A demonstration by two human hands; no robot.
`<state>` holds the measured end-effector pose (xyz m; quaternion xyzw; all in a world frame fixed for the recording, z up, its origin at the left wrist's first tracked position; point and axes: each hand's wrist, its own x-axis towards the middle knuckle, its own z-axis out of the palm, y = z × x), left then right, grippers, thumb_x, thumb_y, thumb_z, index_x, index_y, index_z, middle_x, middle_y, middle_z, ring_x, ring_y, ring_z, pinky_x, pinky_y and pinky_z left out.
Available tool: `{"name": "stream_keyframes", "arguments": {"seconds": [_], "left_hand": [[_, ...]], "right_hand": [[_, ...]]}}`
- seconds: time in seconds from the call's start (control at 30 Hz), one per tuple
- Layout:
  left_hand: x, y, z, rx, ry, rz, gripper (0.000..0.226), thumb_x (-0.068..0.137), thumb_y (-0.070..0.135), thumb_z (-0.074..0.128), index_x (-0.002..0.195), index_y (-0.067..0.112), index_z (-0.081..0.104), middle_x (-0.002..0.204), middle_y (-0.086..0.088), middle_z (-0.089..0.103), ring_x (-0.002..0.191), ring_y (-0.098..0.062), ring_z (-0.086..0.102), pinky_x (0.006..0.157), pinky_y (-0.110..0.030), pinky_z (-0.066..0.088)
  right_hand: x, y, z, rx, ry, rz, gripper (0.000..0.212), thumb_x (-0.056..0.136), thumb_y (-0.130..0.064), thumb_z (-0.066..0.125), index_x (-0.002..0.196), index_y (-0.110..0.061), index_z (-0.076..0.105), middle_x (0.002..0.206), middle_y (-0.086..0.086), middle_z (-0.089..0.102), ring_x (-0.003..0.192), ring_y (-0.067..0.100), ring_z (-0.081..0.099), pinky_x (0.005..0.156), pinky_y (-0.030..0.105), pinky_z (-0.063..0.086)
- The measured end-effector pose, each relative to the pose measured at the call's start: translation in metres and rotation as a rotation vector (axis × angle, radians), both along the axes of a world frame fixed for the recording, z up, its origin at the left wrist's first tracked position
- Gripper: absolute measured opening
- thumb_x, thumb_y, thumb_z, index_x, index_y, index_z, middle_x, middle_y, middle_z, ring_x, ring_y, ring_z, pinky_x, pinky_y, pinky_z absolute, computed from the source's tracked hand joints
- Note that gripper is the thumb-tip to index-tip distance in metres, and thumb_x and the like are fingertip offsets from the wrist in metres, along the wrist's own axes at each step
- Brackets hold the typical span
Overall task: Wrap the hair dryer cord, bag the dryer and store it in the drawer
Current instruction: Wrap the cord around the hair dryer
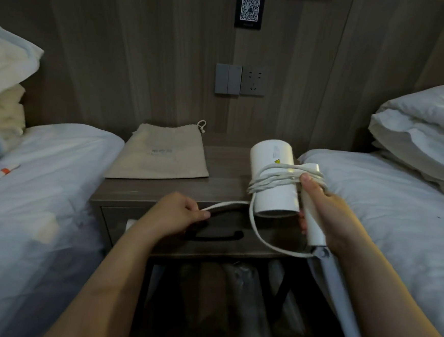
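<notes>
From my head camera, my right hand point(327, 216) curls around the smooth white plastic handle of the hair dryer point(272, 152). The thumb presses on the wraps, and the fingertips show on the handle's far side. The dryer's barrel is a plain, glossy cylinder with its open end towards me. The rubbery white cord point(274, 179) circles the barrel and the handle in several loose turns, then drops in a slack loop below my right hand. My left hand point(177, 212) is turned palm down with the wrist straight, and it pinches the free run of cord between thumb and curled fingers. Beyond my left hand a flat beige cloth drawstring bag point(160, 155) lies on the wood-grain nightstand point(214, 186). The drawer point(279, 231) sits between my hands, its dark curved handle point(218, 237) just under my left knuckles.
</notes>
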<state>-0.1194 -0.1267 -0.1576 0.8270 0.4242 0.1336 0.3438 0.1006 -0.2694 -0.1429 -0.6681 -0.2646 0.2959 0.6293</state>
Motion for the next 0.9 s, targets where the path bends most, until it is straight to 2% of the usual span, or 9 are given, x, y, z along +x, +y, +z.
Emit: {"name": "stream_keyframes", "arguments": {"seconds": [0.07, 0.13, 0.2, 0.27, 0.33, 0.47, 0.67, 0.8, 0.9], "left_hand": [[-0.005, -0.005, 0.005, 0.038, -0.018, -0.04, 0.024, 0.087, 0.03, 0.063, 0.065, 0.021, 0.065, 0.054, 0.002, 0.056, 0.05, -0.011, 0.049, 0.052, -0.022, 0.036], [-0.006, -0.014, 0.011, 0.026, -0.095, -0.121, 0.012, 0.091, 0.017, 0.057, 0.087, 0.024, 0.067, 0.061, 0.002, 0.059, 0.056, -0.011, 0.053, 0.057, -0.02, 0.041], [-0.004, -0.027, 0.016, -0.053, -0.201, -0.204, 0.035, 0.093, 0.005, 0.051, 0.114, 0.032, 0.056, 0.066, 0.002, 0.063, 0.058, -0.009, 0.058, 0.063, -0.019, 0.048], [0.001, -0.043, 0.018, -0.205, -0.35, -0.271, 0.043, 0.093, -0.004, 0.045, 0.113, 0.033, 0.056, 0.069, 0.0, 0.066, 0.059, -0.007, 0.061, 0.062, -0.018, 0.052], [0.006, -0.055, 0.017, -0.404, -0.499, -0.325, 0.039, 0.093, -0.007, 0.04, 0.105, 0.02, 0.066, 0.078, -0.005, 0.07, 0.07, -0.01, 0.066, 0.064, -0.019, 0.054], [0.011, -0.055, 0.012, -0.668, -0.615, -0.443, 0.05, 0.081, -0.015, 0.036, 0.108, 0.012, 0.068, 0.102, -0.01, 0.071, 0.099, -0.021, 0.066, 0.084, -0.028, 0.055], [0.015, -0.057, 0.01, -0.386, -0.645, -0.434, 0.052, 0.084, -0.022, 0.042, 0.108, 0.017, 0.068, 0.092, -0.004, 0.071, 0.086, -0.018, 0.067, 0.079, -0.023, 0.053], [0.016, -0.062, 0.012, -0.221, -0.594, -0.377, 0.04, 0.088, -0.009, 0.051, 0.098, 0.024, 0.071, 0.076, 0.006, 0.07, 0.074, -0.009, 0.066, 0.073, -0.022, 0.053], [0.015, -0.064, 0.019, 0.297, -0.429, -0.407, 0.02, 0.088, 0.013, 0.058, 0.098, 0.021, 0.074, 0.077, 0.021, 0.06, 0.078, 0.001, 0.057, 0.078, -0.016, 0.044]], "right_hand": [[0.003, -0.007, -0.001, -0.014, -0.029, -0.071, 0.051, 0.068, -0.06, 0.065, 0.079, -0.01, 0.062, 0.057, 0.013, 0.057, 0.044, 0.024, 0.052, 0.048, 0.032, 0.047], [0.003, -0.013, -0.002, -0.043, -0.063, -0.127, 0.045, 0.071, -0.056, 0.067, 0.081, -0.013, 0.064, 0.062, 0.012, 0.06, 0.046, 0.024, 0.054, 0.048, 0.032, 0.05], [0.001, -0.014, -0.005, -0.064, -0.106, -0.168, 0.039, 0.075, -0.051, 0.068, 0.085, -0.014, 0.066, 0.067, 0.01, 0.063, 0.05, 0.023, 0.056, 0.049, 0.031, 0.051], [-0.003, -0.013, -0.009, -0.089, -0.124, -0.178, 0.042, 0.074, -0.05, 0.069, 0.091, -0.012, 0.066, 0.073, 0.009, 0.064, 0.052, 0.022, 0.058, 0.045, 0.027, 0.051], [-0.006, -0.012, -0.013, -0.118, -0.131, -0.173, 0.047, 0.073, -0.051, 0.069, 0.094, -0.009, 0.064, 0.074, 0.011, 0.063, 0.05, 0.022, 0.057, 0.041, 0.024, 0.047], [-0.012, -0.009, -0.018, -0.146, -0.104, -0.156, 0.042, 0.073, -0.052, 0.069, 0.085, -0.013, 0.062, 0.068, 0.009, 0.063, 0.042, 0.02, 0.055, 0.038, 0.022, 0.044], [-0.019, -0.007, -0.018, -0.166, -0.057, -0.084, 0.043, 0.075, -0.054, 0.066, 0.086, -0.013, 0.061, 0.064, 0.009, 0.061, 0.044, 0.019, 0.055, 0.04, 0.022, 0.046], [-0.023, -0.006, -0.019, -0.171, -0.033, -0.053, 0.044, 0.074, -0.055, 0.066, 0.082, -0.012, 0.062, 0.061, 0.009, 0.06, 0.045, 0.02, 0.054, 0.044, 0.024, 0.047], [-0.025, -0.003, -0.022, -0.174, -0.045, -0.019, 0.046, 0.073, -0.055, 0.068, 0.084, -0.01, 0.063, 0.059, 0.009, 0.059, 0.043, 0.02, 0.054, 0.044, 0.025, 0.046]]}}
